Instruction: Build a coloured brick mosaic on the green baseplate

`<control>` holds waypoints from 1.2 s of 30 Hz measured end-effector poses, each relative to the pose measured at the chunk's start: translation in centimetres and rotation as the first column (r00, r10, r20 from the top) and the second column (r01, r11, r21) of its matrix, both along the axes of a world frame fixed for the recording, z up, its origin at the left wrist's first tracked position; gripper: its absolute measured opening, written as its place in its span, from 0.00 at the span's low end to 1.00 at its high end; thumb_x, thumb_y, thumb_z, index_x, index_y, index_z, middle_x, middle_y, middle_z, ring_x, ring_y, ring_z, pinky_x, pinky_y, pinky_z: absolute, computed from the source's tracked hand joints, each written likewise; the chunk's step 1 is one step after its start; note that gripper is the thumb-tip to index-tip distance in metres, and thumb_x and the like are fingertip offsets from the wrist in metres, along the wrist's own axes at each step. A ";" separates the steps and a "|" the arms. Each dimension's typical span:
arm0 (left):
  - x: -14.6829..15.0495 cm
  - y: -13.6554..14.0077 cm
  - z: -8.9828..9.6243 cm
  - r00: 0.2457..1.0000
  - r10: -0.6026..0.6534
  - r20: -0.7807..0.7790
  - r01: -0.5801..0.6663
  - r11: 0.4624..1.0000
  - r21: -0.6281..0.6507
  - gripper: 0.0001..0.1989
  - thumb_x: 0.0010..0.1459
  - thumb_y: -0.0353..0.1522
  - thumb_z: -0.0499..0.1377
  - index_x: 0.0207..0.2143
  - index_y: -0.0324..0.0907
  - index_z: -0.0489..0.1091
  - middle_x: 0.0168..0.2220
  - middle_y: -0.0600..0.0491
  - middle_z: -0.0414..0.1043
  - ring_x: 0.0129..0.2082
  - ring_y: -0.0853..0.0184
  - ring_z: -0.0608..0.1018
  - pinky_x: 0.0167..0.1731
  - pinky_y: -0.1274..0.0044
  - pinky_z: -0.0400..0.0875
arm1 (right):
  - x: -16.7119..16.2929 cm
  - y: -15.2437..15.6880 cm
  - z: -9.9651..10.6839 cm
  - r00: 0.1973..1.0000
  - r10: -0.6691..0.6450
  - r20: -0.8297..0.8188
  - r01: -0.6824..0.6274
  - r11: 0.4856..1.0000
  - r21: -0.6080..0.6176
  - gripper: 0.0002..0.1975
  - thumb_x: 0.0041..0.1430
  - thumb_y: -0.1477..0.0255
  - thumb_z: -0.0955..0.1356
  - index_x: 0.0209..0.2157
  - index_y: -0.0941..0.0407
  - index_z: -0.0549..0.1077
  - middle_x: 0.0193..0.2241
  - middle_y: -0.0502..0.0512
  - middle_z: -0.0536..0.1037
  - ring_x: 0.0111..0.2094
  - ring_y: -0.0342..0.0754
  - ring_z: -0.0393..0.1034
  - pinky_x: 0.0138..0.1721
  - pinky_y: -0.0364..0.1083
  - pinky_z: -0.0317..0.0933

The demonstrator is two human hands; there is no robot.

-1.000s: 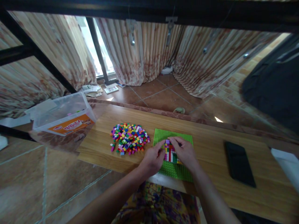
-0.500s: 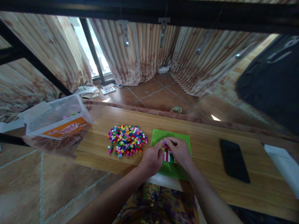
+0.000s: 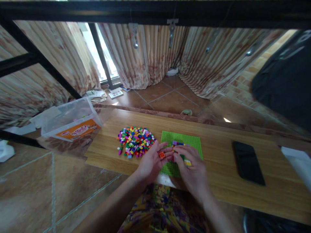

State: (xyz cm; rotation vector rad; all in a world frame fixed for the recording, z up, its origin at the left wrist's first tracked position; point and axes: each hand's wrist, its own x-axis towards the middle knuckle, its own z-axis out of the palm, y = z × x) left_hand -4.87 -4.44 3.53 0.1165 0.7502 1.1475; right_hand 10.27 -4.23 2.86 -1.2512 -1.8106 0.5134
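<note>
My left hand [image 3: 151,161] is turned palm up beside the green baseplate [image 3: 167,170], fingers slightly curled. An orange toy brick [image 3: 161,155] rests on its fingers. Close to its fingertips, my right hand [image 3: 191,165] has thumb and fingers drawn together over the baseplate; whatever they pinch is hidden. Under and around the right hand, several colored bricks sit on the baseplate, among them a purple brick [image 3: 174,142] and a yellow and white part [image 3: 187,162]. The hand covers much of this built area. Left of the baseplate lies a heap of small mixed bricks [image 3: 136,140].
A wooden table [image 3: 218,145] carries all this, with a black phone [image 3: 249,163] to the right and white paper [image 3: 297,166] at the right edge. At the left stands a clear plastic bin [image 3: 73,119] with an orange label. A dark bar [image 3: 155,11] crosses overhead.
The left hand has turned from a pinch over the bricks to palm up, now showing the orange brick. The right hand has shifted slightly down and right. The view has shifted a little.
</note>
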 end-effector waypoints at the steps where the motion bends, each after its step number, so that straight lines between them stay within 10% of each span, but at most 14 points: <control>1: 0.1 0.0 0.0 1.000 -0.004 0.008 0.004 1.000 -0.003 0.21 0.63 0.45 0.53 0.44 0.36 0.69 0.39 0.45 0.74 0.38 0.66 0.77 0.43 0.76 0.70 | -0.5 -0.4 0.0 0.999 0.031 0.024 -0.031 0.999 0.013 0.08 0.63 0.69 0.66 0.41 0.50 0.77 0.42 0.54 0.79 0.47 0.50 0.70 0.53 0.56 0.61; 22: 1.5 -2.3 -1.5 0.999 -0.044 0.032 0.046 0.998 -0.053 0.17 0.62 0.40 0.56 0.47 0.39 0.70 0.46 0.47 0.73 0.46 0.67 0.76 0.45 0.80 0.70 | -1.6 -2.0 -2.5 0.980 0.095 0.175 -0.105 0.993 0.054 0.08 0.64 0.69 0.65 0.41 0.51 0.76 0.43 0.55 0.78 0.48 0.54 0.69 0.51 0.58 0.63; 27: 1.1 -3.0 -1.6 0.979 0.015 -0.204 -0.011 1.000 0.023 0.21 0.57 0.43 0.61 0.47 0.38 0.70 0.39 0.48 0.75 0.38 0.66 0.76 0.41 0.76 0.70 | -1.7 -2.3 -1.9 0.986 0.081 0.144 -0.089 0.995 0.053 0.08 0.65 0.69 0.64 0.42 0.52 0.74 0.41 0.54 0.79 0.45 0.52 0.70 0.49 0.55 0.64; 32: -2.2 -3.2 -1.9 0.772 0.152 -0.617 -0.067 0.985 0.158 0.17 0.51 0.38 0.64 0.41 0.39 0.72 0.32 0.53 0.73 0.30 0.70 0.74 0.34 0.77 0.69 | -1.8 -2.9 -1.6 0.989 0.087 0.123 -0.094 0.994 0.052 0.08 0.64 0.69 0.65 0.43 0.52 0.73 0.39 0.54 0.79 0.42 0.50 0.73 0.44 0.49 0.67; 36: -6.4 -4.5 -2.7 0.427 0.262 -0.865 -0.029 0.961 0.276 0.07 0.53 0.32 0.61 0.37 0.40 0.72 0.33 0.54 0.73 0.35 0.68 0.74 0.38 0.78 0.67 | -3.0 -3.7 -2.3 0.981 0.174 0.087 -0.173 0.985 -0.021 0.07 0.65 0.71 0.64 0.43 0.53 0.72 0.37 0.53 0.79 0.38 0.46 0.75 0.39 0.44 0.68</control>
